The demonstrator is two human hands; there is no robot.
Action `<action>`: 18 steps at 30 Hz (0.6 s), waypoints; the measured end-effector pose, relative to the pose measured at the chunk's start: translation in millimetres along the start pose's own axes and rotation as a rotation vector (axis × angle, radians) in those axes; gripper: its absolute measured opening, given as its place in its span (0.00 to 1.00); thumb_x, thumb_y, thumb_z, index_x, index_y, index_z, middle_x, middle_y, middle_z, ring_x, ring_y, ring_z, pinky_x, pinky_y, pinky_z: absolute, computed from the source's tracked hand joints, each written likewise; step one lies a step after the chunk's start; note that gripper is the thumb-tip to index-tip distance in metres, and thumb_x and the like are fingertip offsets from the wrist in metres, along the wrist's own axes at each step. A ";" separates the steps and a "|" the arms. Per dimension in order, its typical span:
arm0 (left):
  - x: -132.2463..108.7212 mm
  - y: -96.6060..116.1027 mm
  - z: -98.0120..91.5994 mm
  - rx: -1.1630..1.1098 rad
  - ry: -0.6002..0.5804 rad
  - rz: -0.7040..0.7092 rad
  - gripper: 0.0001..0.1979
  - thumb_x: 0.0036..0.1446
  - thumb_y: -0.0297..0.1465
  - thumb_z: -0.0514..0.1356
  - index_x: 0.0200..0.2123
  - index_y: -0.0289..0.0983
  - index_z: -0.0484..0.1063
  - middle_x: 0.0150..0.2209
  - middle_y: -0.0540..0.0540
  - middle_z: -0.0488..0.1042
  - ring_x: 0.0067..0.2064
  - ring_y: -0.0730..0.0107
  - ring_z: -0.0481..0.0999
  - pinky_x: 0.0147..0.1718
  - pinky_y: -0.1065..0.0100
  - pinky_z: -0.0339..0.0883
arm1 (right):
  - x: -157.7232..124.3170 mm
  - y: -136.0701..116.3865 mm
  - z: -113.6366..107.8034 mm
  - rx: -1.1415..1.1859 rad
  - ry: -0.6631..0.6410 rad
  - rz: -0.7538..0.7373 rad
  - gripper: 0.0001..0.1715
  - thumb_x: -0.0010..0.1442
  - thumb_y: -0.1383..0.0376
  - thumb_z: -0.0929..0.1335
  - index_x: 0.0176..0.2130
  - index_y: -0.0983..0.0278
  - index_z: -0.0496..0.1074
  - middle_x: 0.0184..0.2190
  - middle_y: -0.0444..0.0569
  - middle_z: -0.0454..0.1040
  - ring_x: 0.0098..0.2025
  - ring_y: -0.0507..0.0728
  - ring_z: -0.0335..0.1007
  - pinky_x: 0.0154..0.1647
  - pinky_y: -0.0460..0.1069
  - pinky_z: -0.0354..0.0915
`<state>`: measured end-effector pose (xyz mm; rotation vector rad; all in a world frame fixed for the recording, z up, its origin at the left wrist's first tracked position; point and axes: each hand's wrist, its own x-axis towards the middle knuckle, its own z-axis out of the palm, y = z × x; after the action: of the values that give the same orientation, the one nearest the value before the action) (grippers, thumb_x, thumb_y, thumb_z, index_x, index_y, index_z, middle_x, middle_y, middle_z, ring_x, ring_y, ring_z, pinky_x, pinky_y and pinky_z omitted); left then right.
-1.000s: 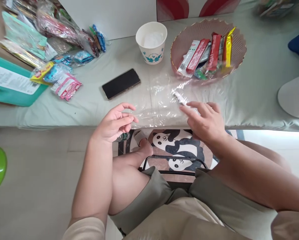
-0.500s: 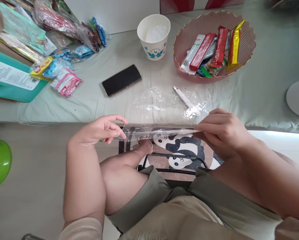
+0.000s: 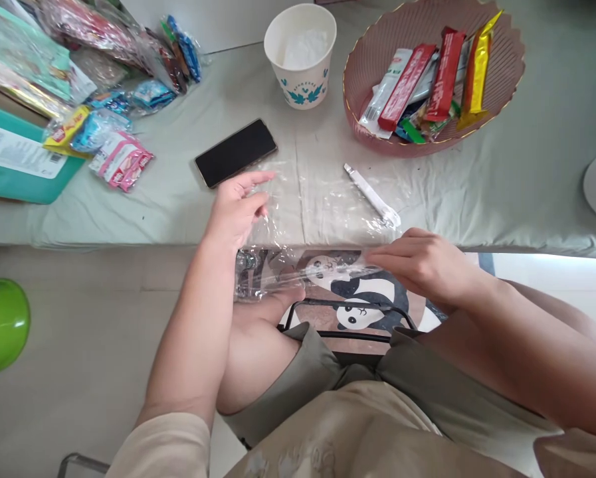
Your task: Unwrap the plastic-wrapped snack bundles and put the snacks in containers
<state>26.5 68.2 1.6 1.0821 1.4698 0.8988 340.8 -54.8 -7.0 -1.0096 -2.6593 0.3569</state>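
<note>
A clear plastic bag [image 3: 317,212] lies across the front edge of the table [image 3: 501,192] and hangs down over it. My left hand [image 3: 238,209] rests at the bag's left side, fingers stretched out and apart, fingertips on the film. My right hand [image 3: 422,262] is closed in a pinch on the bag's hanging lower edge, just below the table edge. A thin white strip [image 3: 372,196] lies on the film between my hands. A black phone [image 3: 235,153] lies just beyond my left fingertips.
A white paper cup [image 3: 301,56] and a pink basket [image 3: 362,60] of wrapped snack bars stand at the back. Several snack packets [image 3: 118,159] and a teal box [image 3: 18,179] sit at the left. A panda mat [image 3: 357,292] lies below; a green object [image 3: 1,325] is on the floor.
My left hand let go of the bag's lower edge and moved up onto the table, onto the film. My right hand keeps its pinch on the edge, which now hangs lower.
</note>
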 end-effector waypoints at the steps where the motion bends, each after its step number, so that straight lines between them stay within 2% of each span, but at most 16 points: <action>1: 1.3 -0.7 -0.6 -0.027 0.085 -0.002 0.18 0.45 0.15 0.62 0.38 0.36 0.83 0.43 0.44 0.82 0.18 0.87 0.62 0.13 0.76 0.47 | -1.1 1.0 -0.8 -0.017 0.023 0.006 0.22 0.68 0.77 0.63 0.52 0.62 0.78 0.52 0.51 0.84 0.41 0.56 0.83 0.42 0.54 0.71; 3: 3.1 -1.5 -4.3 -0.083 0.230 -0.026 0.18 0.45 0.14 0.60 0.36 0.36 0.82 0.42 0.44 0.82 0.17 0.86 0.60 0.12 0.76 0.48 | -3.5 2.5 -2.7 -0.052 0.076 0.020 0.24 0.68 0.75 0.64 0.60 0.64 0.74 0.60 0.57 0.79 0.47 0.61 0.84 0.46 0.56 0.74; 5: 3.3 -1.2 -10.2 -0.127 0.337 -0.050 0.17 0.46 0.14 0.59 0.33 0.36 0.81 0.42 0.45 0.83 0.17 0.86 0.60 0.11 0.77 0.48 | -5.8 3.2 -4.0 -0.060 0.139 0.052 0.29 0.67 0.74 0.67 0.65 0.61 0.69 0.63 0.59 0.76 0.52 0.63 0.83 0.49 0.59 0.76; 8: 1.7 0.9 -20.1 -0.168 0.433 -0.051 0.17 0.47 0.14 0.57 0.33 0.37 0.81 0.43 0.46 0.83 0.17 0.86 0.61 0.11 0.77 0.46 | -8.7 4.4 -4.6 -0.042 0.272 0.057 0.39 0.65 0.72 0.71 0.70 0.53 0.64 0.62 0.55 0.78 0.54 0.64 0.83 0.51 0.61 0.77; 10: 1.3 2.0 -25.6 -0.185 0.455 -0.045 0.17 0.47 0.15 0.57 0.34 0.38 0.81 0.46 0.45 0.82 0.18 0.86 0.61 0.12 0.76 0.45 | -9.9 6.7 -5.6 0.013 0.328 0.065 0.39 0.64 0.72 0.71 0.69 0.50 0.66 0.58 0.51 0.81 0.50 0.63 0.84 0.50 0.60 0.77; 12: 2.2 2.0 -29.6 -0.188 0.453 -0.043 0.17 0.47 0.15 0.59 0.34 0.39 0.81 0.49 0.46 0.81 0.18 0.86 0.61 0.13 0.73 0.46 | -10.5 10.5 -9.1 0.162 0.229 0.058 0.31 0.66 0.72 0.68 0.64 0.51 0.72 0.50 0.46 0.85 0.43 0.59 0.85 0.47 0.57 0.78; 15: 3.9 1.0 -33.0 -0.181 0.437 -0.004 0.17 0.49 0.15 0.60 0.36 0.40 0.81 0.51 0.49 0.81 0.20 0.86 0.59 0.16 0.71 0.48 | -8.8 16.3 -20.0 0.465 -0.120 0.062 0.23 0.68 0.73 0.62 0.50 0.54 0.81 0.39 0.42 0.86 0.36 0.53 0.84 0.36 0.48 0.77; 16: 3.5 1.0 -33.6 -0.183 0.419 0.015 0.17 0.50 0.15 0.60 0.37 0.40 0.81 0.51 0.50 0.81 0.21 0.85 0.58 0.16 0.71 0.47 | -6.6 17.5 -24.1 0.520 -0.174 0.114 0.22 0.68 0.72 0.62 0.46 0.55 0.82 0.37 0.42 0.86 0.35 0.53 0.84 0.33 0.47 0.76; 17: 2.4 1.4 -33.9 -0.188 0.383 0.032 0.17 0.51 0.16 0.60 0.38 0.40 0.81 0.52 0.51 0.81 0.21 0.85 0.56 0.16 0.71 0.46 | -3.2 18.2 -27.4 0.537 -0.160 0.207 0.20 0.68 0.71 0.63 0.43 0.56 0.82 0.36 0.43 0.86 0.34 0.53 0.84 0.33 0.47 0.76; 18: 0.6 2.2 -33.9 -0.199 0.333 0.051 0.17 0.50 0.16 0.61 0.38 0.41 0.81 0.52 0.51 0.81 0.21 0.85 0.55 0.16 0.71 0.44 | 1.9 18.3 -29.2 0.524 -0.086 0.325 0.17 0.68 0.69 0.63 0.42 0.58 0.82 0.36 0.44 0.86 0.35 0.54 0.84 0.34 0.48 0.77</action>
<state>-6.6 70.0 9.1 0.8536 1.5856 1.2801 360.4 -36.4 14.6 -1.2515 -2.2632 1.1151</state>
